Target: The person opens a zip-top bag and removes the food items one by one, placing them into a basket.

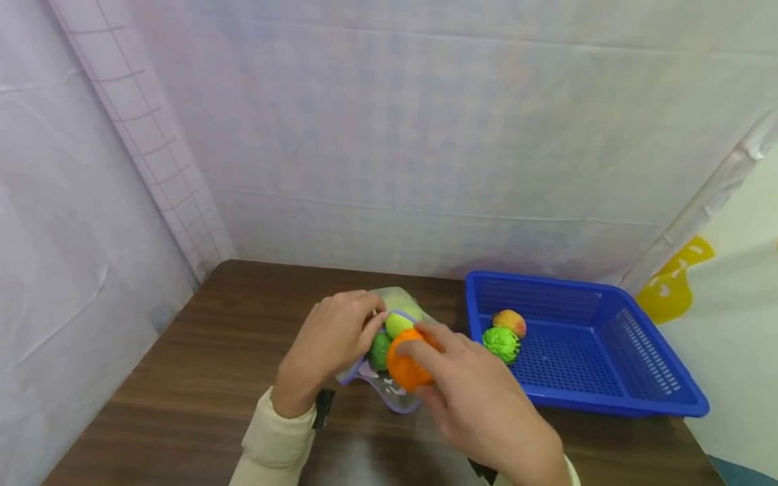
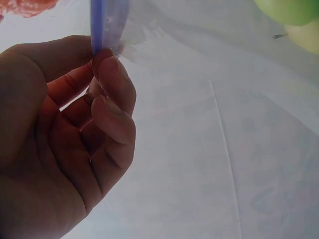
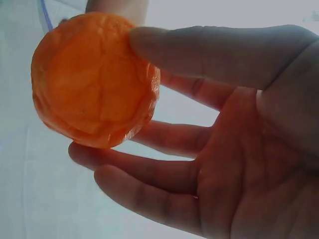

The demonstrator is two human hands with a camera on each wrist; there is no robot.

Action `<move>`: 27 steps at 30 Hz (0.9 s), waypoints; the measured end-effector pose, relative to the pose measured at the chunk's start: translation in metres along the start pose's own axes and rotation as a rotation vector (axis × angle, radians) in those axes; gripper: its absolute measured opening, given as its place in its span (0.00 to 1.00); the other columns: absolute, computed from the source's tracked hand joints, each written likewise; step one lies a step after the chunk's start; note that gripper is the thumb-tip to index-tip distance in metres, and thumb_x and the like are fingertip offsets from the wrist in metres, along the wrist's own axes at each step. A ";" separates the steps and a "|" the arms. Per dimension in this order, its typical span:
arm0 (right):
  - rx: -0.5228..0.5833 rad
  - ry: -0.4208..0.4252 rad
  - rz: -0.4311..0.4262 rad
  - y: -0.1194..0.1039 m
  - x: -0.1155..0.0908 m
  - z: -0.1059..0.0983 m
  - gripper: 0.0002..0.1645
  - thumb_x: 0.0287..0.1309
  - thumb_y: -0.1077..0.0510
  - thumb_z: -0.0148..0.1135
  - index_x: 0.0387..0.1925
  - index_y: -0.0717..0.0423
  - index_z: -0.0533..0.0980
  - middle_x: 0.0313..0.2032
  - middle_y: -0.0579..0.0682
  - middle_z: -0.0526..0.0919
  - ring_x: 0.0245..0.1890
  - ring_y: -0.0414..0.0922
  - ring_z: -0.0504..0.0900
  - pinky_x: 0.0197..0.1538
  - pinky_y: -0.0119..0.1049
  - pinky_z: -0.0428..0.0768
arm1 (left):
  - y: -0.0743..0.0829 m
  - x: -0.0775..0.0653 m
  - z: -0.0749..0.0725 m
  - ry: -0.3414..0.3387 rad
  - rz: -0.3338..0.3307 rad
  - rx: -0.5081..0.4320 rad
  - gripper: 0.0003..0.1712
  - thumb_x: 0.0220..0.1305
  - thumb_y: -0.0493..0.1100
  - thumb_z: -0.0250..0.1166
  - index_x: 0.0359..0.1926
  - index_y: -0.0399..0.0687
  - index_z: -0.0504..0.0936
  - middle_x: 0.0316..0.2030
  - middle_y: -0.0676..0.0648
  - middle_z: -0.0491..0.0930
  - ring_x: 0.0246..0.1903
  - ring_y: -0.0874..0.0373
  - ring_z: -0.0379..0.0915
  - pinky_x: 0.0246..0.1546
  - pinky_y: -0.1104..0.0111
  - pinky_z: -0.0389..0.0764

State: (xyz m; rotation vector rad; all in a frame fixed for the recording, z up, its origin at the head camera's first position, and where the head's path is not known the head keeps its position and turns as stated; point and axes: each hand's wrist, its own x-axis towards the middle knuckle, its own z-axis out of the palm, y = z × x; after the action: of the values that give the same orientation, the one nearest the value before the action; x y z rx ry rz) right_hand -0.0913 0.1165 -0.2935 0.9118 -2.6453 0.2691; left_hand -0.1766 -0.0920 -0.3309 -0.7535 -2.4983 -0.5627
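Observation:
My left hand (image 1: 337, 334) pinches the purple zip edge (image 2: 97, 25) of a clear zip bag (image 1: 398, 401) between thumb and fingers. Inside the bag are a dark green round item (image 1: 379, 351) and a yellow-green fruit (image 1: 397, 325); in the left wrist view a green fruit (image 2: 294, 10) shows through the plastic. Just over the bag's mouth, my right hand (image 1: 480, 391) holds a round orange fruit (image 3: 94, 82) with a wrinkled skin, thumb on one side and fingers on the other. The orange fruit hides part of the bag in the head view.
To the right stands a blue plastic basket (image 1: 583, 398) with perforated walls. A peach-like fruit (image 1: 509, 322) and a bright green, bumpy item (image 1: 501, 345) lie at its left side. Everything stands on a dark wooden table (image 1: 200, 378), with white curtains (image 1: 395, 148) behind.

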 end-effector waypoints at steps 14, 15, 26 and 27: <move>-0.074 0.057 0.054 0.045 -0.004 -0.038 0.31 0.51 0.58 0.78 0.56 0.40 0.77 0.61 0.51 0.77 0.46 0.52 0.84 0.44 0.49 0.83 | 0.000 0.000 0.001 0.034 0.021 0.002 0.05 0.66 0.44 0.67 0.34 0.50 0.86 0.27 0.56 0.80 0.25 0.61 0.74 0.26 0.63 0.77; -0.071 0.052 0.051 0.050 -0.003 -0.042 0.31 0.51 0.59 0.77 0.56 0.40 0.77 0.61 0.50 0.77 0.46 0.51 0.84 0.44 0.49 0.83 | 0.000 0.000 0.000 0.037 0.022 0.000 0.05 0.67 0.44 0.67 0.34 0.50 0.86 0.27 0.56 0.80 0.25 0.62 0.74 0.26 0.63 0.77; -0.079 -0.141 0.006 0.084 -0.004 -0.072 0.31 0.51 0.63 0.75 0.55 0.41 0.74 0.55 0.41 0.75 0.34 0.38 0.80 0.37 0.35 0.81 | 0.001 -0.001 -0.003 0.030 0.019 -0.002 0.05 0.67 0.43 0.67 0.34 0.49 0.86 0.26 0.56 0.79 0.23 0.63 0.70 0.24 0.66 0.75; -0.071 -0.166 0.008 0.087 -0.004 -0.073 0.31 0.51 0.63 0.75 0.55 0.40 0.74 0.54 0.41 0.75 0.33 0.37 0.80 0.36 0.35 0.81 | 0.001 -0.001 -0.003 0.028 0.020 -0.002 0.05 0.67 0.43 0.67 0.35 0.49 0.86 0.26 0.56 0.79 0.23 0.64 0.70 0.24 0.66 0.75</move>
State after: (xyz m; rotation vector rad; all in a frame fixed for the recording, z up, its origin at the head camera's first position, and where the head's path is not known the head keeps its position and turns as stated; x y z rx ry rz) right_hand -0.1249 0.2062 -0.2333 0.9387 -2.7904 0.1045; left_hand -0.1741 -0.0934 -0.3286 -0.7651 -2.4623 -0.5645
